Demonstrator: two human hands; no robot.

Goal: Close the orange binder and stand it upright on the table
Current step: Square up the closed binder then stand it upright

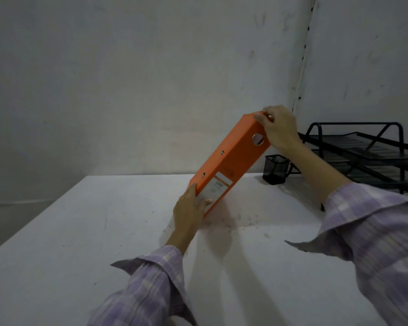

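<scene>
Bare table (57,243) lies open leftward. The closed binder (231,158) is held tilted, spine forward; its low end is gripped by the left hand (190,211), its top by the right hand (279,128). Its label (216,188) is unreadable. A cup (275,169) and trays (372,154) stand right.

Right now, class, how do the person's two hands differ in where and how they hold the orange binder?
The left hand grips the binder's low end near the table, fingers over the white label. The right hand holds the high end, fingers curled over the top corner above the round finger hole. Both are closed on the binder, which is shut and tilted, not yet upright.
</scene>
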